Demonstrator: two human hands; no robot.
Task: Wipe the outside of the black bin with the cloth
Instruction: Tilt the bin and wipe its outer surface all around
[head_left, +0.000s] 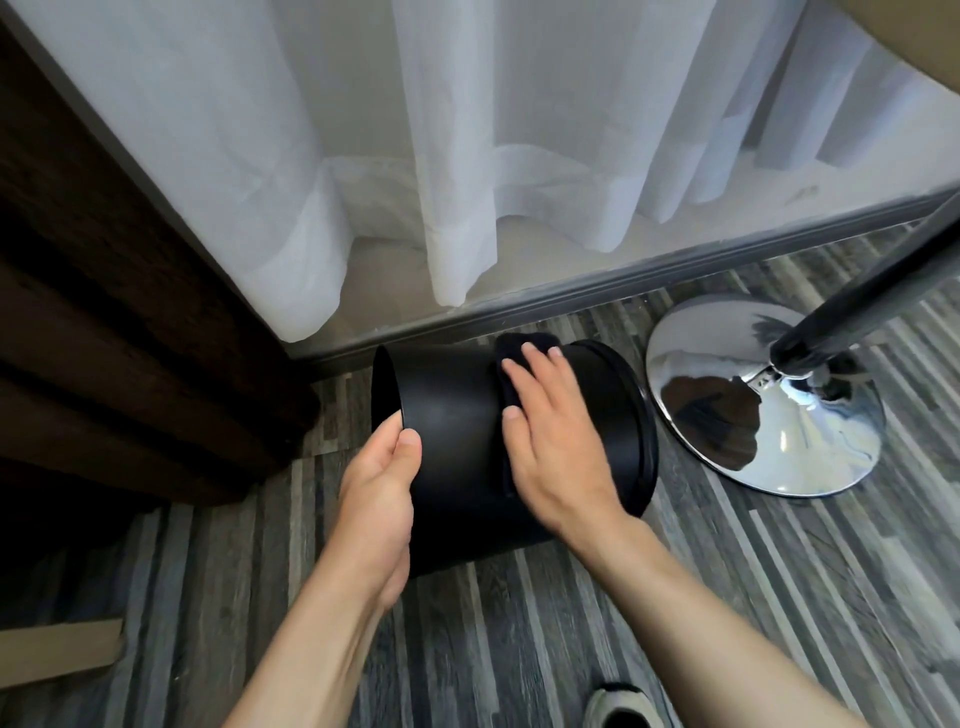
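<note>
The black bin (452, 410) is round and lies tipped on its side above the striped floor, one end facing left and its ridged rim to the right. My left hand (376, 493) grips the left edge, thumb on the outer wall. A dark cloth (506, 358) is draped over the bin's upper side near the rim. My right hand (550, 441) lies flat on the cloth with fingers spread, pressing it against the bin's wall.
A chrome dome base (753, 410) with a dark pole (872, 291) stands just right of the bin. White sheer curtains (467, 156) hang behind along a grey baseboard. A dark wooden cabinet (104, 338) fills the left. A shoe (621, 706) shows at the bottom.
</note>
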